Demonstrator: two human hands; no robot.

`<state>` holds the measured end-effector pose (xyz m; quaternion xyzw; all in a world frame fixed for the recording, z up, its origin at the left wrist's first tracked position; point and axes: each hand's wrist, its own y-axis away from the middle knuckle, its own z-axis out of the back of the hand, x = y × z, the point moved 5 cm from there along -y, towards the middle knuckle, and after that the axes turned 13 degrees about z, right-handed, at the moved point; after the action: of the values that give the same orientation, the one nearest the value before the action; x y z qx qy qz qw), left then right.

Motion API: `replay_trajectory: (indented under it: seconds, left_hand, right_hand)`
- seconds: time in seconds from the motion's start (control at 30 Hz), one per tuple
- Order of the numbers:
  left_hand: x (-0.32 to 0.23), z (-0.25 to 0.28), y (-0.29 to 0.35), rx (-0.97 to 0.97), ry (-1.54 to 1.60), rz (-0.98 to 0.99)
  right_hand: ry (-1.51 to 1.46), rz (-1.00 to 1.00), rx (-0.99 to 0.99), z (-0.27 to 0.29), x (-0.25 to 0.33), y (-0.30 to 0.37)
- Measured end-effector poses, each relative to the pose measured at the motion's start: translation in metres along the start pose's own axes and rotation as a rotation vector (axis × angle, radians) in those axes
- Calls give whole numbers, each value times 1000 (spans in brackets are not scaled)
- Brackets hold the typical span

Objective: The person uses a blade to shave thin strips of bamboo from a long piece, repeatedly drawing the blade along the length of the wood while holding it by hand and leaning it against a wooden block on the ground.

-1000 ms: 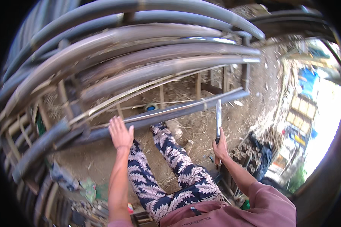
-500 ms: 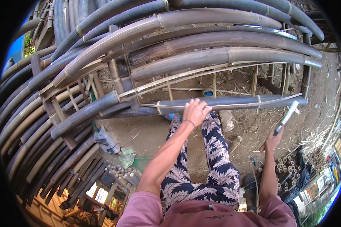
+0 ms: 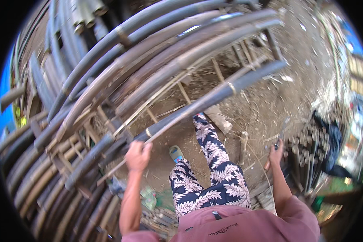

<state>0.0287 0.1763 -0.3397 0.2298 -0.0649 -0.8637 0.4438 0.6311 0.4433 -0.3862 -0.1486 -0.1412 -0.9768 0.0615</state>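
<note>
My left hand (image 3: 138, 156) is closed around a long, thin bamboo strip (image 3: 113, 171). The strip slants from below the hand up to the right, lying over or just in front of the lowest dark bamboo pole (image 3: 256, 78) of a bench-like frame; contact with the pole is unclear. On the right, my right hand (image 3: 276, 153) grips a knife (image 3: 285, 125) with a brown handle. Its long blade points up, away from me, and is smeared by motion.
Thick curved bamboo poles (image 3: 157, 52) are stacked above the frame. More poles (image 3: 52, 201) pile up at the left. Cut bamboo ends (image 3: 308, 143) stand bundled at right beside dark plastic sheeting (image 3: 330, 149). A stone block (image 3: 218, 119) lies near my foot.
My left hand has moved from the lowest pole toward the left and nearer me, and now holds the strip. The view has turned; my right hand still holds the knife, now lower.
</note>
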Motion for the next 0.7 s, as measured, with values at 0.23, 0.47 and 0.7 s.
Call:
replay_trajectory:
  seconds: [0.23,0.47,0.7]
  left_hand:
    - [-87,21,-31,323,812,79]
    - [-243,-18,-30,351,1402,-278]
    - [-294,-144,-11,686,1682,-368]
  right_hand:
    - [-260,-752,488,-90,-77,104]
    - [-66,-338,761,-176,-110,121]
    - [-27,-209,864,-245,-161,72]
